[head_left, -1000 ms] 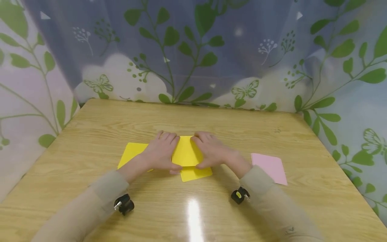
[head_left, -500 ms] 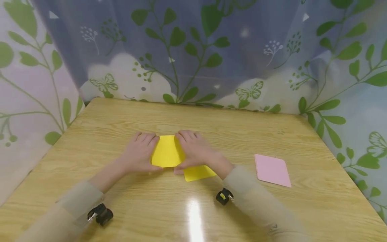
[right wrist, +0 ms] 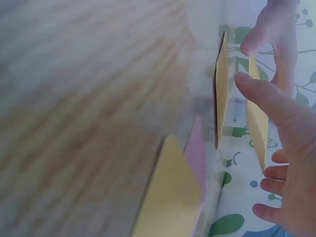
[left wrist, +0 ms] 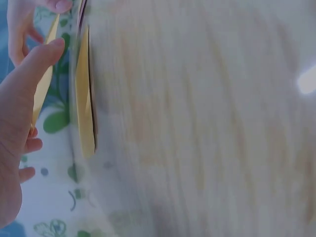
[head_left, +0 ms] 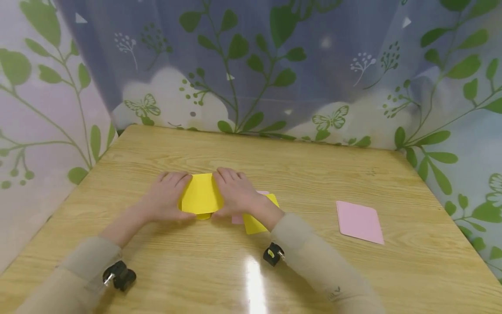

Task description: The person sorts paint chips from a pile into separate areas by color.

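Across the wooden counter (head_left: 313, 174), both hands had slid the pinched yellow paper (head_left: 200, 195) leftward, uncovering a pink sheet (head_left: 237, 219); left hand (head_left: 162, 200) and right hand (head_left: 237, 196) fingers gripped its edges.

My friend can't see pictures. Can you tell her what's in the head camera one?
Two hands hold a yellow paper between them on a wooden table: the left hand at its left edge, the right hand at its right. More yellow and pink sheets peek out under the right wrist, a pink sheet lies farther right, and a leaf-print curtain hangs behind.
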A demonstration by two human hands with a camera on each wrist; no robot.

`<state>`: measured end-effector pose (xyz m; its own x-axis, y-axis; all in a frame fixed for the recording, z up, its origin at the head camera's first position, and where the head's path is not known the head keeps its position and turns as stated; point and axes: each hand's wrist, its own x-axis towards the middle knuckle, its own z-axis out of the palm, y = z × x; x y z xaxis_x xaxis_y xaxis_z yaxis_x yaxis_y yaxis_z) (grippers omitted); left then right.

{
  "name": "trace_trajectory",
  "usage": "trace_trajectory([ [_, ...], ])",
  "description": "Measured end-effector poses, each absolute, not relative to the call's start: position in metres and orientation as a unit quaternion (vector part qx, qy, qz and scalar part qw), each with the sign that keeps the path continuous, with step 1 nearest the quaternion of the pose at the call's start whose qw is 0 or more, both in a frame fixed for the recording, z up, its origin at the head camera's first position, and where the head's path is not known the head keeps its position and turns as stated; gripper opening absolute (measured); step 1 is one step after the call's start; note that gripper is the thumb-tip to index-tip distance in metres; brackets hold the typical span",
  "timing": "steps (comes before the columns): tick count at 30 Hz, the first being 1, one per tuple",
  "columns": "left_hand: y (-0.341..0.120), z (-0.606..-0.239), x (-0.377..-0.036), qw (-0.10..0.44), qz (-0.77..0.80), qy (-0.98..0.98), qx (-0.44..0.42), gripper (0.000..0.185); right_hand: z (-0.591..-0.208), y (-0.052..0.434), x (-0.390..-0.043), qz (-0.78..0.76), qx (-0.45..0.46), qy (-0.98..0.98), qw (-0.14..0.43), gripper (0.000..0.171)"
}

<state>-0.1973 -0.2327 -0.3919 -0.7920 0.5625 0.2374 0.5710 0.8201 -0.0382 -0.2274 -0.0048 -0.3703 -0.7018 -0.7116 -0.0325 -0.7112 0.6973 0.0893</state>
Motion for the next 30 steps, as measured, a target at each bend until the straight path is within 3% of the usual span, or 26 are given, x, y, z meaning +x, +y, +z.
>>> trace_trajectory([
  [11, -0.255, -0.393, -0.205, 0.065, -0.065, -0.952, -0.293, 0.101, -0.377, -0.021, -0.236, -0.039, 0.391, -0.918, -0.045, 0.110],
  [23, -0.263, -0.396, -0.200, -0.038, -0.057, -0.960, -0.270, 0.096, -0.384, -0.041, -0.228, -0.050, 0.374, -0.920, -0.109, 0.104],
  [30, -0.263, -0.391, -0.199, -0.068, -0.069, -0.959, -0.265, 0.088, -0.385, -0.045, -0.229, -0.063, 0.377, -0.917, -0.114, 0.099],
])
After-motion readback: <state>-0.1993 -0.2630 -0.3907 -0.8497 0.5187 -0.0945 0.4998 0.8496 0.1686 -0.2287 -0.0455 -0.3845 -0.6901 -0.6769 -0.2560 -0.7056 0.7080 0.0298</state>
